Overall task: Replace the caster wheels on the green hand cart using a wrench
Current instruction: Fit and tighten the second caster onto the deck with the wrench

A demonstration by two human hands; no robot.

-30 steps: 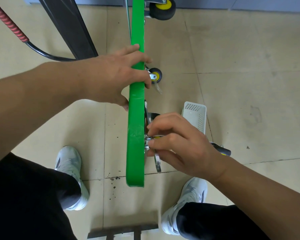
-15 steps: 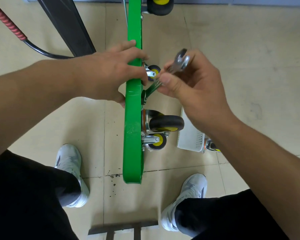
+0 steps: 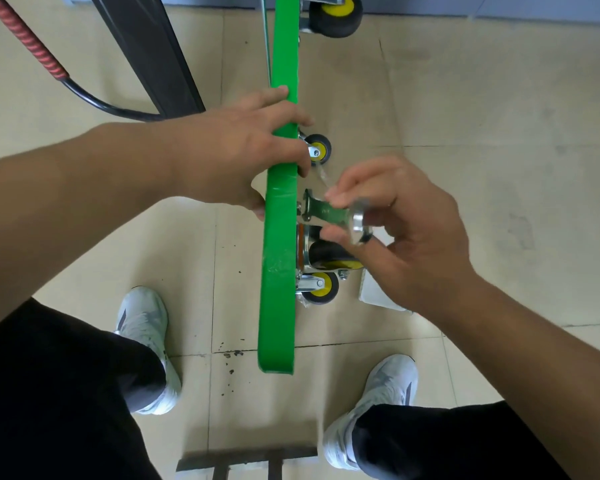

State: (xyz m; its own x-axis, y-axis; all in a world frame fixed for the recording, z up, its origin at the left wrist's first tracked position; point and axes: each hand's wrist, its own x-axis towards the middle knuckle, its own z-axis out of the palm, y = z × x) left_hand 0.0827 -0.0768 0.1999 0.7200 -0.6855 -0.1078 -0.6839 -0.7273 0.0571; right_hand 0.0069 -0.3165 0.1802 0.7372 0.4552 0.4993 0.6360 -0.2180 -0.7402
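Green cart deck [image 3: 279, 237], head view, is standing on edge on the tiled floor [image 3: 482, 133], wheels facing right. Left hand [image 3: 243, 150] is gripping its edge, fingers curled over. Right hand [image 3: 406, 230] is pinching the wrench [image 3: 329, 214], its head sitting at the deck underside just above the near caster wheels [image 3: 321, 287].

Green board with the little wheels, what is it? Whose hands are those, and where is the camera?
The camera sits on a person's head and looks down, so their white shoes show at the bottom. The green board is a hand cart tipped on its edge on the tiled floor, so its caster wheels stick out sideways. The left hand grips the cart's edge to steady it. The right hand pinches a metal wrench, its far end at the cart's underside. The job is swapping the wheels.
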